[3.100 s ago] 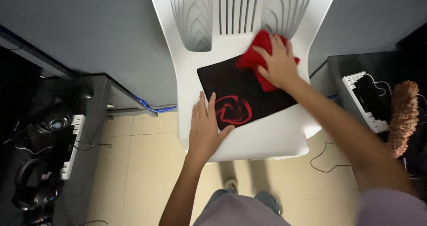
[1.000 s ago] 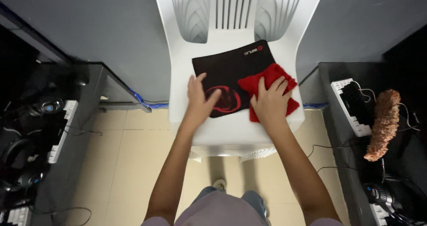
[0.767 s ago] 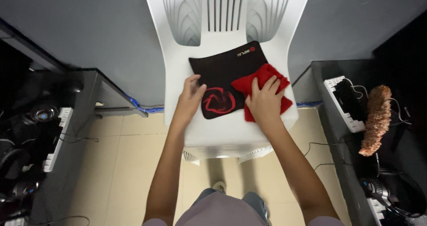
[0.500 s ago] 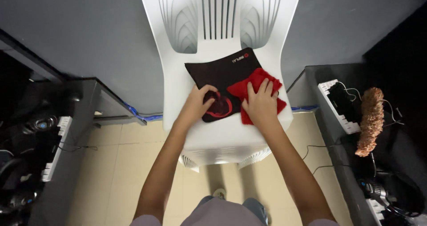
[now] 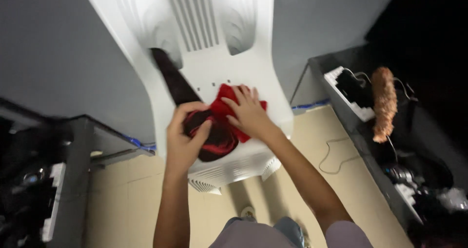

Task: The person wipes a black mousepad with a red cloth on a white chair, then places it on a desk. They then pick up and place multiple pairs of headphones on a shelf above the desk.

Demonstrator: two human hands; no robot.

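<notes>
The white plastic chair (image 5: 214,77) fills the frame from 12 o'clock down to centre. On its seat lies a black mat with a red swirl (image 5: 207,131), its near end lifted and curling; keep that lift low so the mat does not slide off. The left hand (image 5: 184,143), at 8 o'clock of the mat, is clamped on that end. The right hand (image 5: 249,115), fingers spread flat and gripping nothing, presses a red cloth (image 5: 229,106) at 2 o'clock; a steady press seems wise
</notes>
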